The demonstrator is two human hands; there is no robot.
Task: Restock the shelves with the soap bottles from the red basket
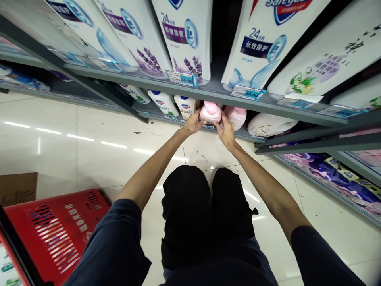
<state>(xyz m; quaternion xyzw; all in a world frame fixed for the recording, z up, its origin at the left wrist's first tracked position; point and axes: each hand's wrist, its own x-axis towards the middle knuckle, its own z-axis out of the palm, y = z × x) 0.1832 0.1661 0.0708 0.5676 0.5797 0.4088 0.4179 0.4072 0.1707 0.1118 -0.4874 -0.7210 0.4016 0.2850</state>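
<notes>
Left hand (193, 123), right hand (225, 132): grip pinching pink bottle (210, 113) between them, right at lower shelf's (160, 118) front edge! Bottle's underside hidden; red basket (22, 220) cut off.

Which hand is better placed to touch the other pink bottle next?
Probably the right hand: it's next to the other pink bottle, while the left hand is beyond the held bottle. Both are busy holding, though.

One cam here, worn on the person's head, tipped forward and steeply down over their knees (186, 186) toward the lower shelf's front edge (256, 139). Pretty close in, with the upper shelf's front edge (211, 93) crossing just above the hands (193, 123).
</notes>
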